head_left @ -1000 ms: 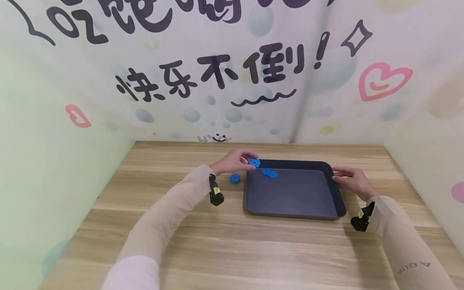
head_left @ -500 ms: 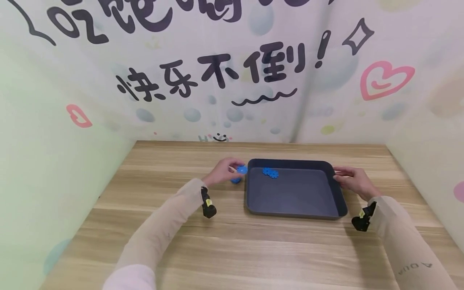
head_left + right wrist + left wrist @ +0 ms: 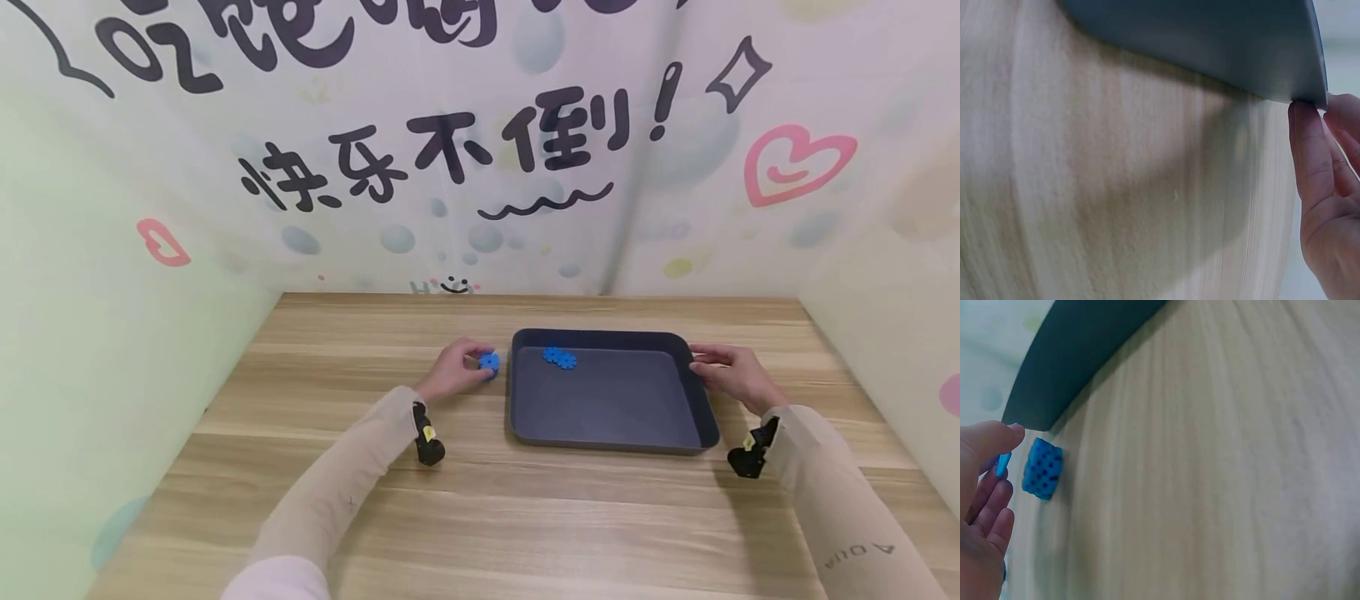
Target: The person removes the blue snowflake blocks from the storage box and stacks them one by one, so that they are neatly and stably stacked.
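In the left wrist view, my left hand (image 3: 454,369) pinches a thin blue disc (image 3: 1003,464) between thumb and fingers. Close beside it, a stack of blue notched discs (image 3: 1042,469) stands on the table, left of a dark grey rectangular tray (image 3: 607,400). Two more blue notched discs (image 3: 558,357) lie partly overlapping inside the tray, near its back left corner. My right hand (image 3: 735,375) grips the tray's right rim, with the thumb against the outer wall; the fingers' inner ends are partly hidden in the right wrist view.
The wood-grain table (image 3: 465,508) runs back to a printed wall cloth (image 3: 360,250) with dark lettering. Pale side walls stand to the left and right. The tray's raised walls are close to the right of the disc stack.
My left hand has moved left and down from the tray's back left corner to the disc stack, carrying the blue disc. My right hand and the tray have stayed in place.
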Demonstrator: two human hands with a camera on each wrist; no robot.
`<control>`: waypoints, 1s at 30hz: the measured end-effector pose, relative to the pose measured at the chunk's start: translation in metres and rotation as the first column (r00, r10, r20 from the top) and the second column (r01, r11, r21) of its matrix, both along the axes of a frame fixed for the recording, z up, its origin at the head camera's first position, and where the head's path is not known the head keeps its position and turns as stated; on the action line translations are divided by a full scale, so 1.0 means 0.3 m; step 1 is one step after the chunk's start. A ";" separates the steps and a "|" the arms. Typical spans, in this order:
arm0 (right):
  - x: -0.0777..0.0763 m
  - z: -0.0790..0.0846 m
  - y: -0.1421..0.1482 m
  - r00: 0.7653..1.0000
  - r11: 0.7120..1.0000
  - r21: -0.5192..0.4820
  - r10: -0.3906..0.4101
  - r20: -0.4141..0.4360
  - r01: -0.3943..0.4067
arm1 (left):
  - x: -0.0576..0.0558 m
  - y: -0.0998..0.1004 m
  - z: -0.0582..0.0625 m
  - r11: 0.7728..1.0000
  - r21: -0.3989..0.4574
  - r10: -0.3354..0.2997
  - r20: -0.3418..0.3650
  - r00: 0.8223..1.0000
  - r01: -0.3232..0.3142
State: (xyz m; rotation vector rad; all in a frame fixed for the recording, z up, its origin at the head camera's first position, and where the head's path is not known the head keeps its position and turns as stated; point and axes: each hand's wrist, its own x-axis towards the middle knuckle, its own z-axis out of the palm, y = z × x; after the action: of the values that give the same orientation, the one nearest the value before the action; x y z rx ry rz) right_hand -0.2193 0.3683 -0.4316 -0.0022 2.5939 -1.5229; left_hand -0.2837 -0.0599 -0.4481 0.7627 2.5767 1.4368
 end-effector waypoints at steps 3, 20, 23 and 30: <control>0.000 0.001 0.000 1.000 1.000 -0.004 0.003 0.003 -0.003 | 0.001 -0.003 -0.013 1.000 0.015 0.019 -0.014 1.000 -0.019; -0.001 0.003 -0.001 1.000 1.000 0.013 -0.002 -0.005 0.003 | -0.015 -0.007 -0.051 1.000 -0.026 0.008 -0.031 0.999 -0.009; 0.000 0.006 -0.002 1.000 1.000 0.013 0.000 -0.001 0.000 | -0.016 -0.006 -0.059 0.999 -0.044 0.001 -0.035 0.999 -0.002; 0.001 0.007 -0.003 1.000 1.000 0.015 -0.007 0.004 0.007 | -0.009 -0.003 -0.058 0.999 -0.036 0.003 -0.043 0.999 -0.005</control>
State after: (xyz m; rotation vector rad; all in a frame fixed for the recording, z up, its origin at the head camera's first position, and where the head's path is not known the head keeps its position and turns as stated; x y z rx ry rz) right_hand -0.2190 0.3675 -0.4295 0.0116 2.6054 -1.5041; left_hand -0.2864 -0.0608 -0.4655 0.7928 2.6298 1.3862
